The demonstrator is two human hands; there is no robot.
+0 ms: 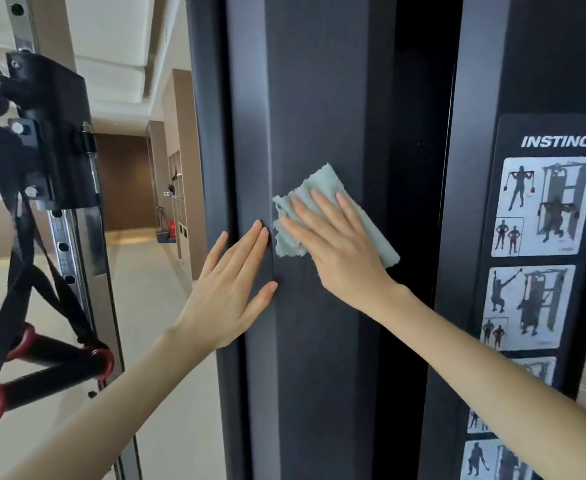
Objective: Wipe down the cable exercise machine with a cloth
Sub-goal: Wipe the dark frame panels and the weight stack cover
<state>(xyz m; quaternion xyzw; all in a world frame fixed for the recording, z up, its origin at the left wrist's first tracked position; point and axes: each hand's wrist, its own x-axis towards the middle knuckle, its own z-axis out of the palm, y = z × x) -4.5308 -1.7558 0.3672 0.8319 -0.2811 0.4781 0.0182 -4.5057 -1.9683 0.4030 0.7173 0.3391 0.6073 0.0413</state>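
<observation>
I see my right hand (340, 251) spread flat, fingers straight and apart, pressing the pale green cloth (322, 183) against the front face of the machine's dark upright column (319, 98). My left hand (229, 289) is open too, fingers straight and close together. It lies flat on the column's left edge just beside the cloth and holds nothing.

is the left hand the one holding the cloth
No, the right hand presses the cloth flat against the dark panel, while the left hand rests bare beside it.
</observation>
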